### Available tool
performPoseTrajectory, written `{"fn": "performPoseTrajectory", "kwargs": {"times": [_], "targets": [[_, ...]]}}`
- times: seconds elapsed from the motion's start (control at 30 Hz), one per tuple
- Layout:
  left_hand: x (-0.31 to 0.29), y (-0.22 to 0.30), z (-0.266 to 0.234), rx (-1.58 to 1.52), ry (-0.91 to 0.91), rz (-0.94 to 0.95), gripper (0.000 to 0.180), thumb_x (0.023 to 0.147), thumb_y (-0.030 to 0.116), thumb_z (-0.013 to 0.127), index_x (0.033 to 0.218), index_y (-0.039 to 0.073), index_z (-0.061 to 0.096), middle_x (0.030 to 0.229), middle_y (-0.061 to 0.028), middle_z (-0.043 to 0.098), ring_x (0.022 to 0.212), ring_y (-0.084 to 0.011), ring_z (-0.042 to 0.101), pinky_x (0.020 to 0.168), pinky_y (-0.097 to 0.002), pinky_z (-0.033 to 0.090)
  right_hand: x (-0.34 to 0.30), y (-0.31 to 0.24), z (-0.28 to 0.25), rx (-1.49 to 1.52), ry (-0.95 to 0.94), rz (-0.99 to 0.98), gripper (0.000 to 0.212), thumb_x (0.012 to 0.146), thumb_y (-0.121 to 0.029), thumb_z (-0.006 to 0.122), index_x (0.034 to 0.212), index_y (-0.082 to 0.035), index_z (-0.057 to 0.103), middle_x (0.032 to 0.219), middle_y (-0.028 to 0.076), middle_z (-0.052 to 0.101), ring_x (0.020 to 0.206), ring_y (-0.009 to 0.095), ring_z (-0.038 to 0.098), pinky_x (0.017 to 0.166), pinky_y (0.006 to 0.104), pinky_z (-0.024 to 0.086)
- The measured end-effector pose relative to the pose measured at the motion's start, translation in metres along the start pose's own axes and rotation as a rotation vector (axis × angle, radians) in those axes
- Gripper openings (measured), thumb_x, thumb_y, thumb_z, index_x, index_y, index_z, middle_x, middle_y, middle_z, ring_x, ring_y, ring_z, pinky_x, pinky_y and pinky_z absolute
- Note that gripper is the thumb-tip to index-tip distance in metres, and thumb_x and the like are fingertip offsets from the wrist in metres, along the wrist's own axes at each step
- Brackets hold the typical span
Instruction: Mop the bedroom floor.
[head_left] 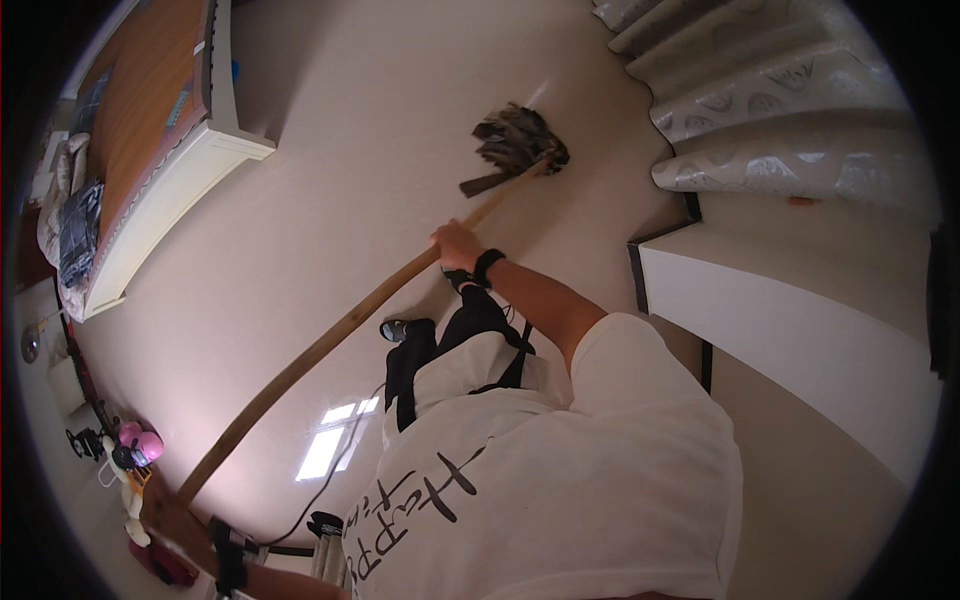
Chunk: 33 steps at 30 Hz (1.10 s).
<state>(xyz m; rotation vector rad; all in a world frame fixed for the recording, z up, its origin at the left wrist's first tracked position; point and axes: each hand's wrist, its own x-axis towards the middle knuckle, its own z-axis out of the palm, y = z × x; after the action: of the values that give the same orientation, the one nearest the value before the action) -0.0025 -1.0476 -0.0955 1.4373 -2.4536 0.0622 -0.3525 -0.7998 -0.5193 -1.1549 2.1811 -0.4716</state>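
Note:
A mop with dark grey-brown cloth strips lies with its head on the pale floor, ahead of my feet. Its long wooden handle slants down across the view to the lower left. My right hand is closed around the lower part of the handle, not far from the mop head. Near the handle's top end, at the lower left, my left hand grips it too. Both wrists wear black bands.
A bed frame with a wooden board and cream edge stands at the left. Patterned curtains hang at the right above a white ledge. A dark cable runs over the floor beside me. Pink balloons sit at the lower left.

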Motion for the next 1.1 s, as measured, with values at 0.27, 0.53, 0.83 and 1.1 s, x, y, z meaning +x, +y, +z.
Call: {"fn": "performPoseTrajectory", "kwargs": {"times": [0.27,0.53,0.83,1.1], "targets": [[0.019,0.114,0.074,-0.238,-0.017,0.6,0.042,0.074,0.005,0.062,0.046,0.0,0.032,0.04,-0.0053,0.025,0.038,-0.0101,0.018,0.036,-0.0305,0.015,-0.086,0.113,-0.013,0.049,0.275,0.303,0.011,0.056,-0.004,0.058,0.061,-0.003,0.048,0.07,0.016,0.052,0.073,0.033,0.048,0.069,0.0453,0.037],[0.035,0.011,0.01,-0.223,0.099,0.72,0.043,0.068,-0.003,0.064,0.044,0.004,0.029,0.04,-0.0062,0.028,0.034,-0.0148,0.023,0.037,-0.0306,0.016,-0.079,-0.009,0.054,0.094,0.36,0.044,0.016,0.05,-0.003,0.057,0.05,-0.002,0.041,0.053,0.016,0.045,0.058,0.035,0.045,0.061,0.0417,0.036],[0.021,-0.22,-0.114,-0.01,0.192,0.666,0.028,0.07,-0.001,0.06,0.052,0.002,0.039,0.046,-0.0077,0.035,0.04,-0.0202,0.035,0.04,-0.0309,0.025,0.004,-0.252,0.143,0.245,0.508,-0.342,0.015,0.049,-0.007,0.06,0.051,-0.004,0.046,0.051,0.013,0.047,0.05,0.033,0.047,0.045,0.0367,0.035],[-0.004,-0.332,-0.122,0.268,0.215,0.483,0.032,0.074,0.013,0.06,0.051,0.007,0.039,0.045,-0.0028,0.034,0.04,-0.0154,0.033,0.041,-0.0292,0.025,0.122,-0.378,0.179,0.205,0.357,-0.398,0.018,0.053,-0.002,0.059,0.05,-0.001,0.041,0.05,0.014,0.046,0.05,0.027,0.045,0.046,0.0363,0.034]]}}
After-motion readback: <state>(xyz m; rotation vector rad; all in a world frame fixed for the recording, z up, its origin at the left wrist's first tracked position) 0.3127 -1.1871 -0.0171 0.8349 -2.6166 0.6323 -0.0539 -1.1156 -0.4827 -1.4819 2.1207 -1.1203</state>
